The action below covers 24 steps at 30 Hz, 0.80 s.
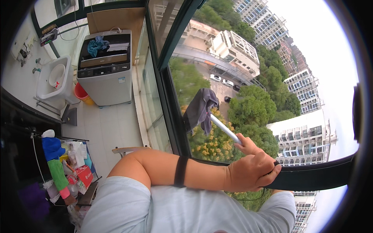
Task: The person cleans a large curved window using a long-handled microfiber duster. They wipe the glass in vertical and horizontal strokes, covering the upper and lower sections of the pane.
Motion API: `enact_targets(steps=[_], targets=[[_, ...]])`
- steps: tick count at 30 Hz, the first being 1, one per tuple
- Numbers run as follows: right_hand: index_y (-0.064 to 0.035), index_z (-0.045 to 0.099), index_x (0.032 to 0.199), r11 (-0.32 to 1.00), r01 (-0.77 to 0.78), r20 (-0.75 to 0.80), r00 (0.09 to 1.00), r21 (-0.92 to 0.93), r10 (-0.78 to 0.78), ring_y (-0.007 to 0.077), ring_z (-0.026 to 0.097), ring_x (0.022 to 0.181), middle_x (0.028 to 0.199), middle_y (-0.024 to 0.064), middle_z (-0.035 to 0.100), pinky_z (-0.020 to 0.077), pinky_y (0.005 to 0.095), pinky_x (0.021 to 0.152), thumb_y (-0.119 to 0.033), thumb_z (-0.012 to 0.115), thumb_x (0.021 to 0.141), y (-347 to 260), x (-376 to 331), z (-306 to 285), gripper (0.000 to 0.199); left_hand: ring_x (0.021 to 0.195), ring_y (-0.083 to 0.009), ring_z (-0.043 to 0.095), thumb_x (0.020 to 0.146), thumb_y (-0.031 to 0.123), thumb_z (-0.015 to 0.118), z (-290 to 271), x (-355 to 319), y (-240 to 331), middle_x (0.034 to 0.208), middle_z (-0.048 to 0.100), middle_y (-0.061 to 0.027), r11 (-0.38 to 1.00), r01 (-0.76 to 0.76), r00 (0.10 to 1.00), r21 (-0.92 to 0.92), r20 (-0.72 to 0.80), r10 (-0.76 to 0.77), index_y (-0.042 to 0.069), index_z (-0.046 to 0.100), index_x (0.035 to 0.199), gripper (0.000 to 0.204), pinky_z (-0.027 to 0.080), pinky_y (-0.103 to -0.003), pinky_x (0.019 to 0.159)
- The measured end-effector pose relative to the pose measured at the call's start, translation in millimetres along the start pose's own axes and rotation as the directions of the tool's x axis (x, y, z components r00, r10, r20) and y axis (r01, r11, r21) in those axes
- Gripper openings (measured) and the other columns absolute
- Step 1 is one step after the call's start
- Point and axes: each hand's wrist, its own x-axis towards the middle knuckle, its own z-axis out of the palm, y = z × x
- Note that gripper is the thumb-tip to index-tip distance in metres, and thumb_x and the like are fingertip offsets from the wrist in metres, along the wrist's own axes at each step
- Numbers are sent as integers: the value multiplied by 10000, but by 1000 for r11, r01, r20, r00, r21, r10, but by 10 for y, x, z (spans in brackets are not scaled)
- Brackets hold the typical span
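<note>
A pale silver pole [224,128] slants through the window opening, with a dark grey-purple cloth [201,109] draped over its far end beside the window frame. The cloth hides that end's shape. My right hand [248,146] wraps its fingers round the pole; its forearm is mostly hidden. Nearer the pole's lower end, my left hand [250,173] is closed in a fist, with a small black tip showing by the thumb. The left arm crosses in front of my chest and wears a black strap [180,171].
Dark window frames [165,101] border the opening, with a sill bar [318,175] at right. Outside, far below, are trees, cars and buildings. Behind at left stand a washing machine [105,87] with blue cloth, a white sink [66,83], a red bucket [80,92] and a cluttered rack [74,163].
</note>
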Motion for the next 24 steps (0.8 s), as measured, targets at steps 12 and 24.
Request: enact_targets(steps=[12, 24], targets=[[-61, 535, 1329, 918, 141, -279, 960, 372, -34, 164, 585, 571, 771, 88, 628, 478, 339, 520, -234, 695, 909, -976, 2545, -502, 481, 718, -209, 448, 734, 145, 697, -97, 25, -147, 895, 426, -42, 976, 87, 995, 198, 20, -93, 90, 562, 1301, 585, 436, -268, 523], [-81, 562, 1235, 985, -13, -42, 999, 174, 20, 172, 593, 726, 773, 86, 603, 466, 320, 695, -145, 717, 876, 118, -899, 186, 396, 758, -231, 484, 690, 347, 710, -254, 75, -309, 1001, 476, -69, 981, 76, 989, 178, 112, -97, 102, 492, 1386, 770, 490, -291, 579]])
